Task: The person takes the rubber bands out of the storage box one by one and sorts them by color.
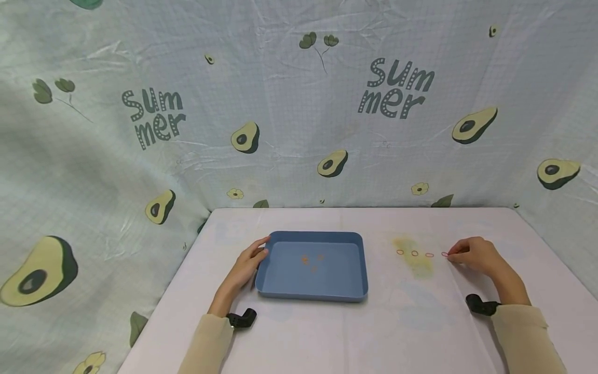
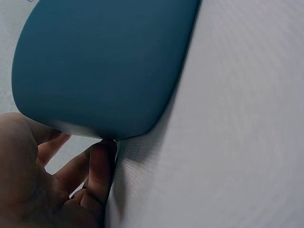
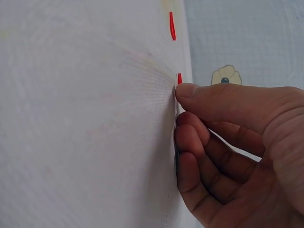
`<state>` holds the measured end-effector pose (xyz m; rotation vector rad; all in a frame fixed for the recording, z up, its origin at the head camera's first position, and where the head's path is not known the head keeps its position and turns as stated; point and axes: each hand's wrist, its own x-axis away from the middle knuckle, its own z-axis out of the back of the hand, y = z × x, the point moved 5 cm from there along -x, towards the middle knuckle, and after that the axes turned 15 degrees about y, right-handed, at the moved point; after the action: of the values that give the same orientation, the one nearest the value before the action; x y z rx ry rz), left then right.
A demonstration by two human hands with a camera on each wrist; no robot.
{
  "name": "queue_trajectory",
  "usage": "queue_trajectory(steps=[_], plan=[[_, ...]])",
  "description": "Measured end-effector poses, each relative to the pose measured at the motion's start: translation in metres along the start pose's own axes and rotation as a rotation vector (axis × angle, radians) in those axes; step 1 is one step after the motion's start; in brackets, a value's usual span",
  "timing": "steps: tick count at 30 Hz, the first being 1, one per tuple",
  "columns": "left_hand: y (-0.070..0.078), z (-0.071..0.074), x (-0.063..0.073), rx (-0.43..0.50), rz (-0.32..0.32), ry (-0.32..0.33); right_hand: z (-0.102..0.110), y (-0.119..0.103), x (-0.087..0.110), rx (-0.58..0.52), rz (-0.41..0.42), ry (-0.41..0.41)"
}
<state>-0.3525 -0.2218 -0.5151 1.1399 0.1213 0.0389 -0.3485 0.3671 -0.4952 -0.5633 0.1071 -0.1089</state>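
The right hand [image 1: 476,255] has its grip low at the bench [image 1: 317,332]; thumb and fingertips are together, and they seem clamped on the right end of a red ring [image 3: 179,78]. Most of this ring lies outside the grip, to the left of the fingertips. From the head view its long axis goes from left to right, so the free end points away from the palm, to the side of the tray [image 1: 310,298].

Just beside it, the next red ring [image 3: 172,26] lies flat, and two further red rings [image 1: 407,253] continue the row to the left, well spaced and not touching. A yellow-green patch [image 1: 422,269] is under part of this row. The tray stands beyond the left end of the row, apart from it. Inside the tray there are some small orange things [image 1: 305,259], too faint to tell what they are.

The left hand [image 1: 244,267] touches the left rim of the tray, on the side away from the rings; whether it clamps the rim, I cannot tell. For all four rings, the right hand is clearly nearer.
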Motion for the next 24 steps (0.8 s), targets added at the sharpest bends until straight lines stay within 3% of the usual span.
queue_trajectory(steps=[24], plan=[[0.0,0.0,0.001,0.008,0.01,0.004,0.01,-0.012,0.002,-0.054,0.069,0.042]])
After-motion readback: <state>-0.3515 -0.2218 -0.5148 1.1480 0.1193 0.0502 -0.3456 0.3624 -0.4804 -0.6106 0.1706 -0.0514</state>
